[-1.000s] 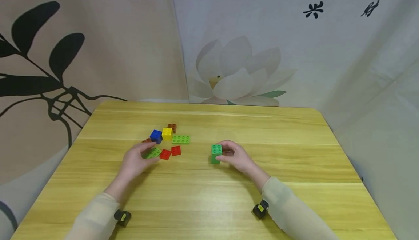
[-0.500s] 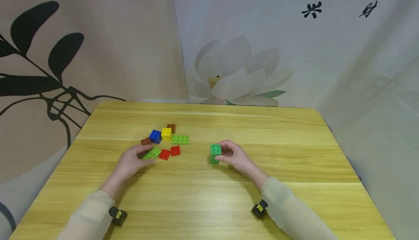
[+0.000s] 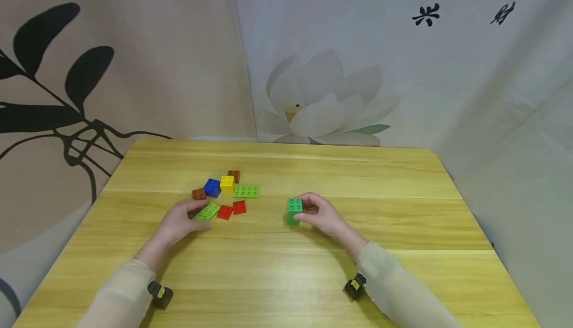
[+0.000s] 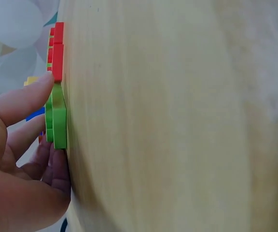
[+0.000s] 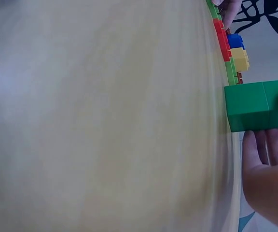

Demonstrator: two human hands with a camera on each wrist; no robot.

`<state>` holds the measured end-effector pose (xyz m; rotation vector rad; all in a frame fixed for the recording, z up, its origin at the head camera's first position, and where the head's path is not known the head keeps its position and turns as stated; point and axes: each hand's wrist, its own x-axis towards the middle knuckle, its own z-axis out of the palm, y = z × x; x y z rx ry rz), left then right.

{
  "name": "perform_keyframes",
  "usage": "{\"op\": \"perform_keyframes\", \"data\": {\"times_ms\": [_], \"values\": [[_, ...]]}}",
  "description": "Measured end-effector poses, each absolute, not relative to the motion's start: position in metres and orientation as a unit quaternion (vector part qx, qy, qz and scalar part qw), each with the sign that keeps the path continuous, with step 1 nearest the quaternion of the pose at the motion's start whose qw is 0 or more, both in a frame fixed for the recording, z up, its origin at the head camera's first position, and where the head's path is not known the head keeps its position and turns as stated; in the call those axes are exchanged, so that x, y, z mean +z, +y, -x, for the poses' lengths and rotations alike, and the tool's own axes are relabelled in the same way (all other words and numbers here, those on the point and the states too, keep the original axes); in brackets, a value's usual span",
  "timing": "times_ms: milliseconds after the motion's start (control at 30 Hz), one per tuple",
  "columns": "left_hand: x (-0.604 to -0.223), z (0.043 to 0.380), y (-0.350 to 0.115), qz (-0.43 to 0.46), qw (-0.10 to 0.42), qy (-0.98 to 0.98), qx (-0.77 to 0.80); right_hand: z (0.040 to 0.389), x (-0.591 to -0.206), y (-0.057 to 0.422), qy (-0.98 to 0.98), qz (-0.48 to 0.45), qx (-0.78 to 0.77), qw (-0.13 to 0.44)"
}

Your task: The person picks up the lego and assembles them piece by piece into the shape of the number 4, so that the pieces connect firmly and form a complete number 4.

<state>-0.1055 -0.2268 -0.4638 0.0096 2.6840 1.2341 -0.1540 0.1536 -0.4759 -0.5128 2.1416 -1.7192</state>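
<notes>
On the left of the table, my left hand [image 3: 176,221] is spread around a lime-green brick [image 3: 207,211], thumb on the near side and fingers beyond it. The left wrist view shows this lime brick [image 4: 59,126] flat on the table, the thumb [image 4: 30,96] apart from the fingers; contact is unclear. My right hand [image 3: 324,214] grips a stack of two green bricks [image 3: 294,210] between thumb and fingers, upright at the table's middle. In the right wrist view the stack [image 5: 247,107] stands on the tabletop, a seam between its two bricks.
Beside the left hand lie two flat red bricks [image 3: 225,212], a blue brick [image 3: 212,188], a yellow brick [image 3: 227,184], a second lime brick [image 3: 246,191] and two brown bricks [image 3: 199,194]. The wooden table [image 3: 277,278] meets printed cloth [image 3: 331,104] behind.
My left hand has drawn slightly back to the left, its thumb moving away from the red brick and uncovering the near brown brick. The right hand and green stack have stayed put.
</notes>
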Motion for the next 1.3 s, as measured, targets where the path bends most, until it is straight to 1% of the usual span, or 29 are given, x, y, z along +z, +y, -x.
{"op": "perform_keyframes", "data": {"times_ms": [433, 767, 1133, 1300], "values": [[-0.471, 0.107, -0.227, -0.019, 0.055, 0.916, 0.396, 0.155, -0.477, 0.155, 0.758, 0.181, -0.602, 0.172], [-0.466, 0.106, -0.229, 0.008, 0.065, 0.901, 0.429, 0.155, -0.476, 0.155, 0.759, 0.181, -0.602, 0.169], [-0.458, 0.107, -0.231, 0.017, 0.058, 0.886, 0.46, 0.155, -0.477, 0.153, 0.754, 0.179, -0.606, 0.179], [-0.452, 0.109, -0.223, -0.002, 0.05, 0.888, 0.457, 0.148, -0.457, 0.152, 0.758, 0.179, -0.6, 0.182]]}}
